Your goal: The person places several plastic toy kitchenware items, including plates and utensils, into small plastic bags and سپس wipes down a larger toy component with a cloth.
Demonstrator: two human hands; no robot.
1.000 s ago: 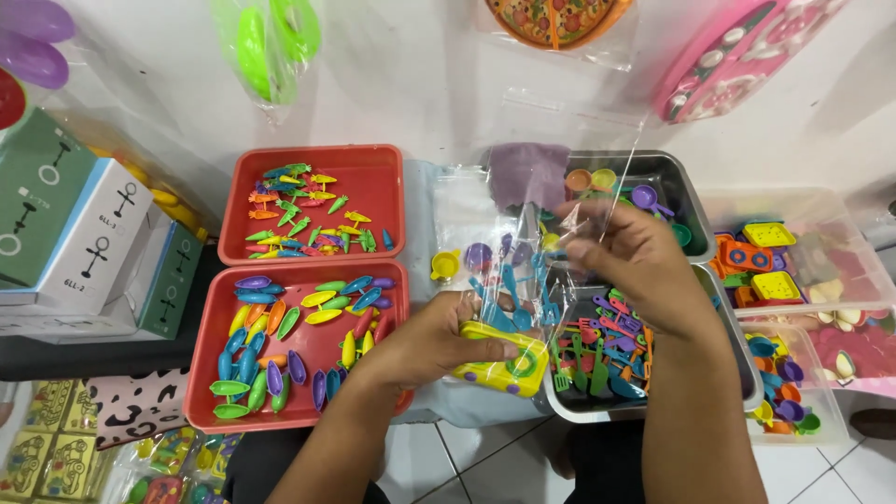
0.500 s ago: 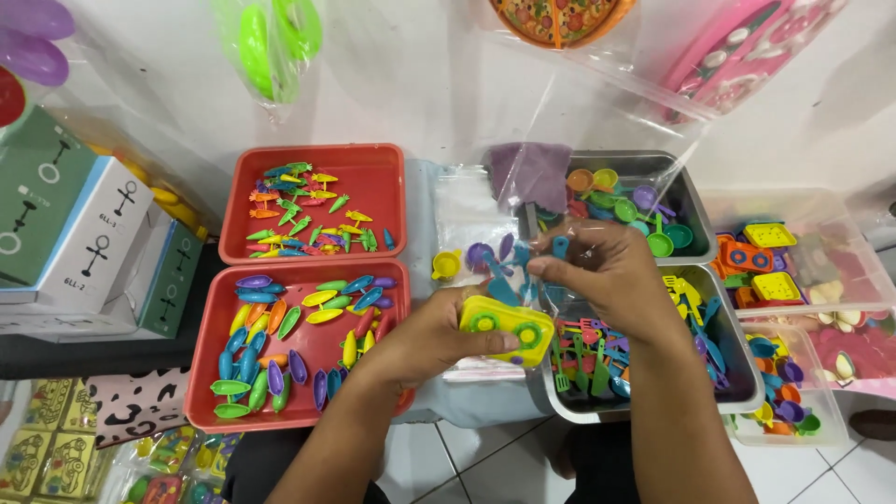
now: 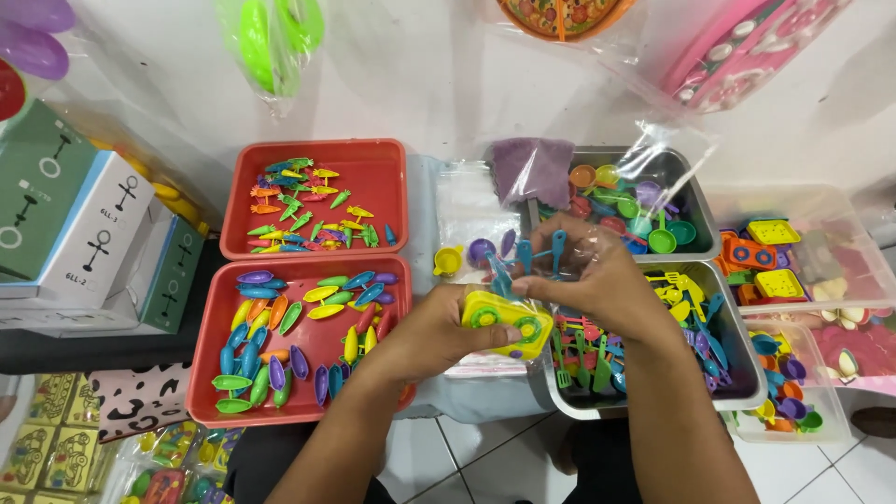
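A white wall hung with bagged toys backs a table crowded with trays, above a tiled floor. At the middle, the left hand (image 3: pixel 439 331) grips a yellow toy stove (image 3: pixel 509 322) by its left end, thumb on top. The right hand (image 3: pixel 597 280), at three o'clock from the stove and touching it, pinches a clear bag (image 3: pixel 560 247) holding blue utensils (image 3: pixel 523 254). At nine o'clock from the hands a red tray (image 3: pixel 210 373) holds boat-shaped pieces; at eleven o'clock a second red tray (image 3: pixel 373 173) holds carrot-shaped pieces. At one o'clock a metal tray (image 3: pixel 695 201) holds small cups and pans, a purple cloth (image 3: pixel 532 171) on its left rim. Under the right wrist another metal tray (image 3: pixel 747 392) holds coloured utensils. At three o'clock a clear tub (image 3: pixel 840 201) holds more stoves. Boxes (image 3: pixel 84 233) stand at far nine o'clock.
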